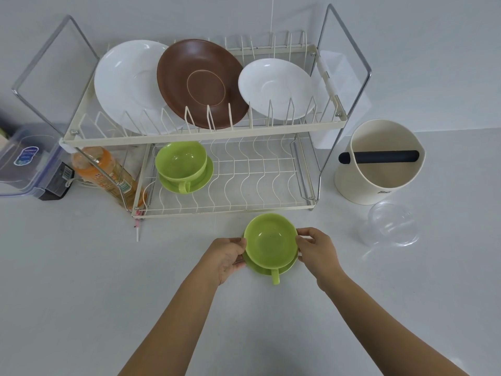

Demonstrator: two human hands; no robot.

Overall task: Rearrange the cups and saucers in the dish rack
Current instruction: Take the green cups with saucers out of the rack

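Left hand (227, 257): gripped the left edge of a green saucer (264, 269), fingers curled about the rim. Right hand (316, 253): pinched the right edge of the same saucer, thumb up near the cup's rim. Green cup (271, 241): seated upright on that saucer, handle toward the person, just in front of the dish rack (206, 137) over the white counter (81, 294); whether resting on the counter or lifted clear, not discernible.

Second green cup (181, 161): upright on a second green saucer (202, 176), left end of the rack's lower tier. Upper tier, left to right, all leaned back in the slots: large white plate (122, 82), brown plate (200, 82) overlapping it, small white plate (273, 88).

Right of the rack: cream tub (379, 180) with a black bar across its mouth; clear plastic cup (390, 226) just in front of it. Left of the rack: orange bottle (108, 175) lying behind the rack's frame; clear lidded box (27, 161) beyond it.
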